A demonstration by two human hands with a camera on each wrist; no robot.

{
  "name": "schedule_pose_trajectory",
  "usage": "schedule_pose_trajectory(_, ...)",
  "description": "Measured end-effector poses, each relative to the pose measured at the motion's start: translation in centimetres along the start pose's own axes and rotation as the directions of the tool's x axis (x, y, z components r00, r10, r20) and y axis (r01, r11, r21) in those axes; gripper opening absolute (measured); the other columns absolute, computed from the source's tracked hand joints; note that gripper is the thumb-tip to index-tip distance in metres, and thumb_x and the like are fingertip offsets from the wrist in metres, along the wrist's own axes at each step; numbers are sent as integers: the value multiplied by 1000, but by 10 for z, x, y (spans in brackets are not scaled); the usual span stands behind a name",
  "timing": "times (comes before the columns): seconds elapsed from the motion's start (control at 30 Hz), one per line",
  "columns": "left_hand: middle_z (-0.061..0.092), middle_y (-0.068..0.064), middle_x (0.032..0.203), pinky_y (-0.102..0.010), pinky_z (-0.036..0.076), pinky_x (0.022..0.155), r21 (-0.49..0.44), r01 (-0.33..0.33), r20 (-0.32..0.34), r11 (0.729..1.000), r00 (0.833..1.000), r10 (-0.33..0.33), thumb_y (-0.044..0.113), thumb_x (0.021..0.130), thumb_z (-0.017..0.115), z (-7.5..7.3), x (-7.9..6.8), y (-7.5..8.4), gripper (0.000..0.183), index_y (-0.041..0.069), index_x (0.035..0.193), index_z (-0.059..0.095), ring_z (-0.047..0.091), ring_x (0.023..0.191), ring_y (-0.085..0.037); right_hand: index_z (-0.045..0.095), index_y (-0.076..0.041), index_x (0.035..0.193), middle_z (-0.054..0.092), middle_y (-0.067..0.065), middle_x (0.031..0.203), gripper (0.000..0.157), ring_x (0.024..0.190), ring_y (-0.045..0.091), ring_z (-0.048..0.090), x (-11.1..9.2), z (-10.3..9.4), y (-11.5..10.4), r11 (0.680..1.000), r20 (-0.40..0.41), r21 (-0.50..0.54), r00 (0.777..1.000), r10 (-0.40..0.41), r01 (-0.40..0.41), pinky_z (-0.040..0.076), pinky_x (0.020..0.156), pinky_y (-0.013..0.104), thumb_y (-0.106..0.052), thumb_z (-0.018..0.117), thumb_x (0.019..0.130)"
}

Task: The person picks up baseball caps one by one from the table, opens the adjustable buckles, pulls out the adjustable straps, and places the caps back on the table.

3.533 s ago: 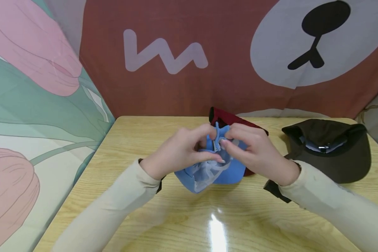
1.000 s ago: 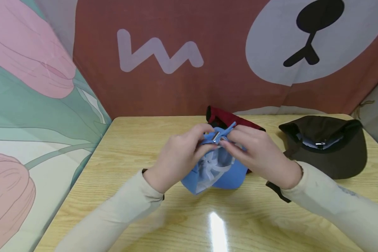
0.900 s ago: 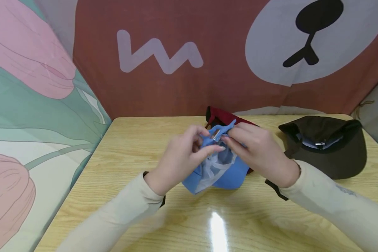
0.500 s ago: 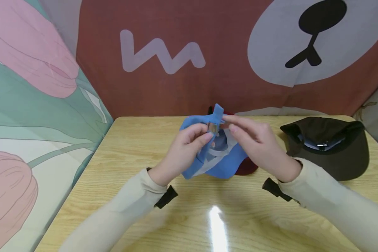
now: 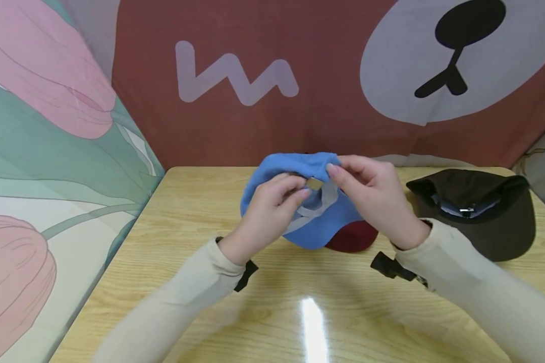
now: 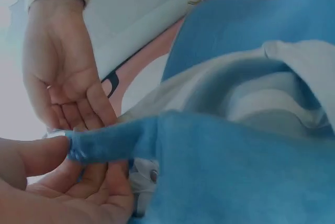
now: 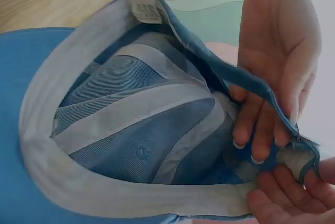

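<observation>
A blue cap is held up above the table with its inside facing me; pale inner tape and a label show in the right wrist view. At its back is a small metal buckle. My left hand pinches the back strap close to the buckle, thumb against fingers. My right hand pinches the cap's back edge just right of the buckle. How far the strap passes through the buckle is hidden by fingers.
A dark red cap lies behind the blue one, mostly covered, its brim showing. To the right a dark brown cap lies with its inside up. A printed cloth hangs behind the wooden table.
The blue cap has been lifted and turned so it spreads wider. The strap end no longer sticks up above the buckle. My right hand has gone from beside the strap to pinching the back edge.
</observation>
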State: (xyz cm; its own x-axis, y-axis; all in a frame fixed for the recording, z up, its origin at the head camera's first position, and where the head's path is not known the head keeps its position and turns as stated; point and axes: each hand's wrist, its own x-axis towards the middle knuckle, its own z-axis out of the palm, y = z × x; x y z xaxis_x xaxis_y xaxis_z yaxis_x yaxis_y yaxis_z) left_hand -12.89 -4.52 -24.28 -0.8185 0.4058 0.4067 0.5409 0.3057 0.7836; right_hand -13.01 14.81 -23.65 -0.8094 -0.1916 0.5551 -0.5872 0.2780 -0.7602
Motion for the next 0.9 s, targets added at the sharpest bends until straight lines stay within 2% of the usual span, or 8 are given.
schedule_pose_trajectory(0.07, 61, -11, 94, -28, 47, 77, -215, 107, 28, 971, 994, -103, 2, 99, 52, 0, 0, 1, 19, -12, 106, 62, 55, 83, -16, 70, 7, 106, 69, 12, 85, 17, 70, 12, 60, 1, -1, 1, 1000, 6, 7, 1000, 0, 0, 50, 67, 18, 2, 60, 94)
schedule_pose_trajectory(0.2, 68, -3, 97, -38, 44, 96, -591, 259, 109, 764, 964, -243, 10, 102, 45, 1, 1, 0, 30, -13, 115, 58, 62, 96, -15, 70, 7, 106, 70, 11, 90, 17, 71, 13, 61, 2, -1, 2, 1000, 13, 14, 1000, 12, -12, 51, 68, 19, 1, 60, 94)
schedule_pose_trajectory(0.27, 67, 0, 92, -42, 43, 98, -658, 286, 145, 697, 956, -255, 14, 104, 41, 2, 1, -1, 30, -9, 112, 58, 64, 93, -16, 70, 7, 105, 70, 8, 88, 17, 70, 14, 59, 2, -1, 2, 999, 17, 22, 1000, 25, -26, 49, 65, 21, -1, 60, 95)
schedule_pose_trajectory(0.43, 61, -4, 91, -43, 42, 101, -744, 266, 106, 613, 953, -285, 12, 105, 42, 6, 3, -3, 19, -1, 97, 54, 67, 80, -16, 66, 8, 105, 67, 5, 87, 16, 71, 15, 59, 3, 2, 3, 998, 33, 46, 998, 51, -52, 51, 66, 22, -2, 60, 95)
schedule_pose_trajectory(0.57, 63, -4, 86, -42, 43, 98, -767, 220, 14, 603, 945, -327, 8, 102, 48, 7, 4, -2, 17, 3, 90, 59, 68, 76, -15, 54, 11, 109, 62, 8, 86, 21, 70, 16, 56, 5, 5, 2, 997, -8, 78, 1000, 20, -20, 49, 63, 22, 8, 62, 90)
schedule_pose_trajectory(0.7, 66, -1, 83, -33, 45, 89, -768, 153, -100, 621, 930, -353, 6, 100, 53, 8, 7, 0, 20, 9, 86, 66, 64, 81, -13, 52, 11, 105, 56, 6, 82, 28, 65, 13, 49, 4, 8, 0, 988, -46, -18, 987, -157, 156, 44, 58, 19, 17, 66, 82)
schedule_pose_trajectory(0.8, 65, 2, 80, -26, 46, 78, -760, 86, -192, 644, 917, -349, 2, 97, 56, 11, 8, 1, 23, 12, 81, 69, 59, 81, -12, 58, 8, 99, 56, 8, 83, 28, 65, 11, 47, 5, 12, -1, 936, 4, -158, 948, -317, 314, 41, 58, 17, 13, 74, 77)
schedule_pose_trajectory(0.9, 67, 2, 81, -25, 47, 73, -743, 18, -257, 669, 916, -310, -1, 94, 58, 13, 9, 2, 24, 12, 80, 72, 59, 81, -13, 57, 6, 97, 56, 11, 84, 32, 66, 12, 48, 8, 15, -2, 882, 59, -254, 916, -396, 397, 42, 60, 17, 7, 79, 74)
